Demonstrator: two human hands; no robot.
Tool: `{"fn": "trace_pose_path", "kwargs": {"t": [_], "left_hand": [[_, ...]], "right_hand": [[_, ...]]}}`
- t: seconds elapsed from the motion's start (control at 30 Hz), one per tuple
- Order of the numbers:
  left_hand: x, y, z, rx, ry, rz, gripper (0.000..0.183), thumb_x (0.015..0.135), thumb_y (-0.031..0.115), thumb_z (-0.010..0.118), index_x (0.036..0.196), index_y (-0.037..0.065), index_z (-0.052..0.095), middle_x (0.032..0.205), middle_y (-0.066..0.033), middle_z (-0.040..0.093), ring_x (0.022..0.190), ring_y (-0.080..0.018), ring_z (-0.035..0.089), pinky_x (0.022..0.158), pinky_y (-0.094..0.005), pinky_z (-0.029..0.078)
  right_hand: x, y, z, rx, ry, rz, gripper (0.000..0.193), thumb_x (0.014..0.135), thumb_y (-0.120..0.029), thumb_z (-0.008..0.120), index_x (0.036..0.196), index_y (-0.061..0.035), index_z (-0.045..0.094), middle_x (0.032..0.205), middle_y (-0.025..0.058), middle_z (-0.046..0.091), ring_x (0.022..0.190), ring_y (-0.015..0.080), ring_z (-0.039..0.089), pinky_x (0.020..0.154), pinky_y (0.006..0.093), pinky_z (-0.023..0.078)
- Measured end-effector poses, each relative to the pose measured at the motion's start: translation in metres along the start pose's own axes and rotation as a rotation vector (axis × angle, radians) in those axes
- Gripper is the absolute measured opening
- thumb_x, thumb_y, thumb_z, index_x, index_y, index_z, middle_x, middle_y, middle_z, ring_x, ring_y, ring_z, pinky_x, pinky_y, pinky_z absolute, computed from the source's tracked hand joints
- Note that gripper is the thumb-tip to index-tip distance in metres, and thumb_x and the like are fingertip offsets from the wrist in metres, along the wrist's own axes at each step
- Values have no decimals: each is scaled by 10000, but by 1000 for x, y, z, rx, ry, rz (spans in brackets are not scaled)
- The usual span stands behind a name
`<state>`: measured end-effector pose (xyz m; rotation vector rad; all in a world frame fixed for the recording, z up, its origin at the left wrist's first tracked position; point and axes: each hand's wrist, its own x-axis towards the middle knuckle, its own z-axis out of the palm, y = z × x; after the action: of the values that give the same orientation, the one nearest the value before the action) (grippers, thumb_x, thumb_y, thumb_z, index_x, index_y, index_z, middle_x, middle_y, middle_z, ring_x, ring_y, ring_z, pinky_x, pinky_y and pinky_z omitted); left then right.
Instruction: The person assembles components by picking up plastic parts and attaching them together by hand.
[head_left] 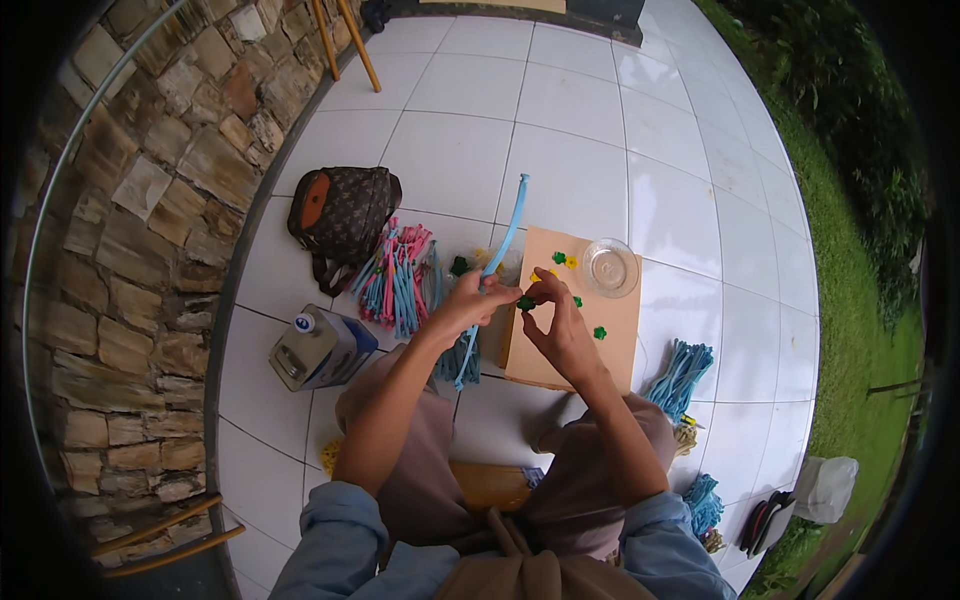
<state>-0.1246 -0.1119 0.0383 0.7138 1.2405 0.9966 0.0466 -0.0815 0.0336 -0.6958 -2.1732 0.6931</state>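
A long blue strip (517, 222) is gripped in the left hand (466, 303), while a small green flower-shaped piece (526, 303) is pinched by the right hand (562, 335) beside a clear dish (610, 268) set on a tan board (620, 360).

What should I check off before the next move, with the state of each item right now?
1. Blue strip held by the left hand: ok.
2. Green flower-shaped piece pinched in the right hand: ok.
3. Green piece fastened to the strip: cannot tell, the fingers crowd that spot.
4. Glass bowl upright on the wooden board: ok.
5. Bowl's contents: cannot tell.
6. Jug capped: ok, its cap is on.
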Motion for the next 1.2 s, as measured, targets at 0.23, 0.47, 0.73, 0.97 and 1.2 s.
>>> {"fn": "trace_pose_path", "kwargs": {"t": [0.23, 0.47, 0.73, 0.97, 1.2], "left_hand": [[1, -1, -2, 106, 59, 18, 383, 698, 206, 706, 729, 135, 331, 577, 60, 345, 471, -16, 293, 418, -198, 217], [0, 1, -8, -229, -86, -89, 294, 754, 37, 598, 752, 140, 322, 567, 50, 378, 423, -18, 282, 397, -194, 193], [-16, 13, 4, -356, -259, 13, 233, 895, 262, 426, 740, 117, 330, 556, 30, 367, 418, -25, 265, 399, -188, 214], [-15, 2, 10, -166, -219, 211, 299, 947, 342, 258, 805, 101, 364, 571, 9, 347, 394, -36, 246, 386, -185, 219], [-18, 6, 23, 25, -125, 294, 245, 956, 258, 265, 860, 67, 385, 570, 18, 334, 443, -43, 278, 404, -198, 258]], "right_hand": [[2, -9, -3, 4, -16, -49, 632, 652, 88, 638, 1198, -23, 338, 932, 106, 526, 853, 236, 536, 761, 328, 452], [3, -6, -5, -228, -38, -248, 547, 654, 65, 661, 1105, -48, 374, 920, 111, 540, 869, 263, 522, 746, 349, 452], [15, -16, -8, 323, 280, 116, 430, 719, 62, 640, 1051, -41, 387, 891, 100, 564, 743, 139, 560, 685, 251, 456], [33, -26, -12, 973, 321, 541, 467, 729, 50, 643, 1078, -42, 347, 801, 109, 601, 741, 155, 580, 708, 262, 471], [39, -22, -5, 1004, 322, 611, 499, 713, 27, 669, 1067, -40, 324, 750, 121, 611, 686, 154, 569, 690, 274, 468]]}}
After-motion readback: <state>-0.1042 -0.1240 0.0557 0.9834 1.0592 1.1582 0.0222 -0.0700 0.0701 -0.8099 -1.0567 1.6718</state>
